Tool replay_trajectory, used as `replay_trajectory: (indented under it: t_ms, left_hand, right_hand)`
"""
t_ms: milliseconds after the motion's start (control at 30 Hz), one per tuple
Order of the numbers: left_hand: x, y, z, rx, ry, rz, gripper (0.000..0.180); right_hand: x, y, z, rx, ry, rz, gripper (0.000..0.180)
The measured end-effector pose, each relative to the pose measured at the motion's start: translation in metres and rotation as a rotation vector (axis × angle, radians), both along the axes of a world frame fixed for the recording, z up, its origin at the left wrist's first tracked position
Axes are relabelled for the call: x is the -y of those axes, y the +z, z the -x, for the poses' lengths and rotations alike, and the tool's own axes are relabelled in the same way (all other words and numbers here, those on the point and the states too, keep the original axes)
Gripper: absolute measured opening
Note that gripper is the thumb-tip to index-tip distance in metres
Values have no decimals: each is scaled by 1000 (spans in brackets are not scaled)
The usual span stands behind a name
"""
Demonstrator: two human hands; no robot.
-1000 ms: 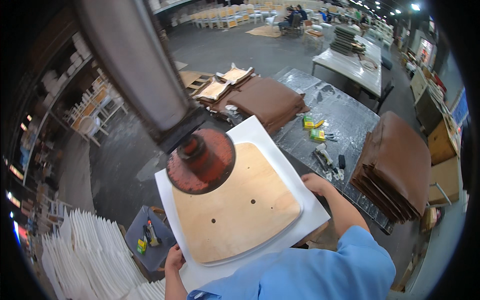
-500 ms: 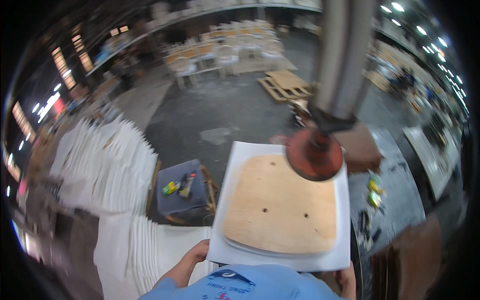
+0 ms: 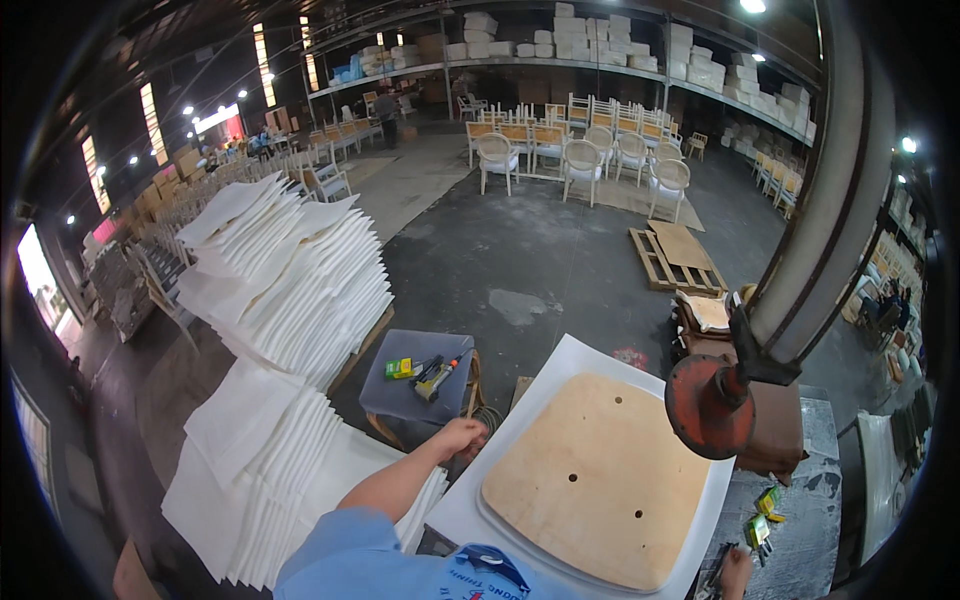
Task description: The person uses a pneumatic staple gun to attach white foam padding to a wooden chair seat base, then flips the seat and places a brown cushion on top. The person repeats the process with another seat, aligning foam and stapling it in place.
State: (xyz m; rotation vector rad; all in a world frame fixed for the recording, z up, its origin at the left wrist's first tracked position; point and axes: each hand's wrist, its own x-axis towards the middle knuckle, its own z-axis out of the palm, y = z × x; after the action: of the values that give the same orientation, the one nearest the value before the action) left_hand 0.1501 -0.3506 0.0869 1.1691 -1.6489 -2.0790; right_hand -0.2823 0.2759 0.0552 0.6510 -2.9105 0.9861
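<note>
A wooden seat board [image 3: 600, 480] with rounded corners and several dark holes lies on a white foam sheet [image 3: 568, 355] in front of me. My left hand [image 3: 462, 437] is off the sheet, by its left edge and near the stool; its fingers are curled, and what they hold, if anything, is hidden. Low on the right, my right hand [image 3: 737, 570] is closed beside dark tools [image 3: 714, 572] on the bench; I cannot make out what it grips. A round red disc [image 3: 708, 408] on a metal column hangs over the board's far right corner.
Stacked white foam sheets [image 3: 290, 290] rise at the left. A grey-topped stool [image 3: 415, 375] carries a green-and-yellow box [image 3: 400, 368] and a tool [image 3: 436, 380]. More small green-and-yellow packs [image 3: 765, 510] sit on the bench [image 3: 815, 470]. Chairs [image 3: 582, 165] and a wooden pallet [image 3: 655, 262] stand beyond.
Both hands have let go of the foam sheet's sides. The left went up toward the stool, the right out to the bench. The view has shifted, and sheet and board appear turned.
</note>
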Motion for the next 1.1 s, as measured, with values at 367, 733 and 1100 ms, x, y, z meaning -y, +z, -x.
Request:
replay_trajectory:
  t_ms: [367, 733, 1100]
  left_hand:
    - [49, -4, 117, -28, 66, -199, 47]
    - [71, -8, 144, 28, 85, 117, 48]
    - [77, -37, 145, -17, 135, 150, 39]
  right_hand:
    - [450, -13, 11, -353, 645, 130, 39]
    - [586, 12, -50, -254, 872, -218, 51]
    - [569, 13, -67, -197, 847, -271, 50]
